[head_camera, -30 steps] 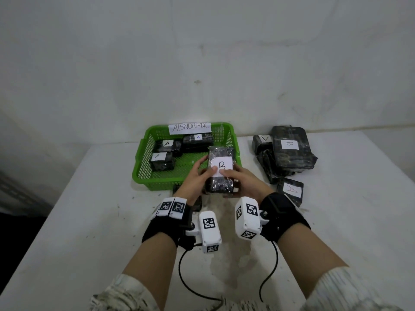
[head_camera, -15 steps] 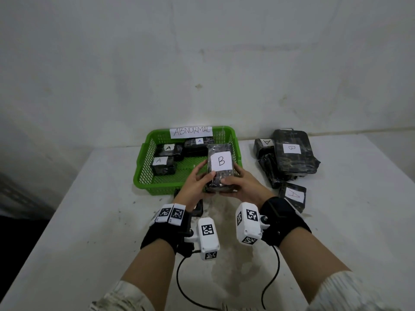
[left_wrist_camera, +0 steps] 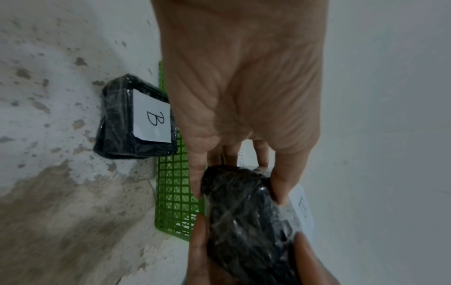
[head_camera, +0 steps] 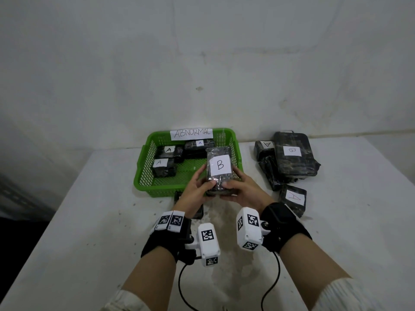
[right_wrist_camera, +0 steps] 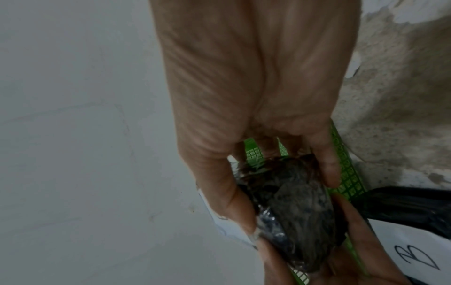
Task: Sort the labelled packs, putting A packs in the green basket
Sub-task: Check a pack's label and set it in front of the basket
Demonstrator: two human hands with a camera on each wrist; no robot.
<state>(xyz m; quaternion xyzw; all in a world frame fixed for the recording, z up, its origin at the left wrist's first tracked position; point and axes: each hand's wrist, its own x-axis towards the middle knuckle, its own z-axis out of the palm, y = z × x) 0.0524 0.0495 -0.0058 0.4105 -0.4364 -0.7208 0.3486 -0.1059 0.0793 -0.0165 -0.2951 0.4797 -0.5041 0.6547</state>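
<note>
Green basket (head_camera: 143, 176): stands on the white table (head_camera: 89, 221) against the wall, bearing an "ABNORMAL" paper sign (head_camera: 191, 133) on its far rim.
A packs in basket: three black wrapped packs, front-left (head_camera: 164, 168), back-left (head_camera: 168, 151) and back-centre (head_camera: 198, 145), all label up.
Left hand (head_camera: 194, 193): fingers and thumb curled round the near-left end of the held B pack (head_camera: 219, 170).
Held B pack: raised over the basket's near-right corner, long axis running away from the body, label up with the B reading upright; both ends of its near edge gripped.
B pack under left hand (left_wrist_camera: 133, 119): lies flat on the table just beside the basket's near wall, mostly hidden in the head view.
Right hand (head_camera: 241, 191): fingers and thumb wrapped round the near-right end of the same pack.
Pile at right: a large B pack (head_camera: 292, 153) on top, label facing away, an A pack (head_camera: 265, 148) tucked at its far left, other dark packs beneath.
Loose A pack (head_camera: 293, 198): flat on the table, near side of the pile.
</note>
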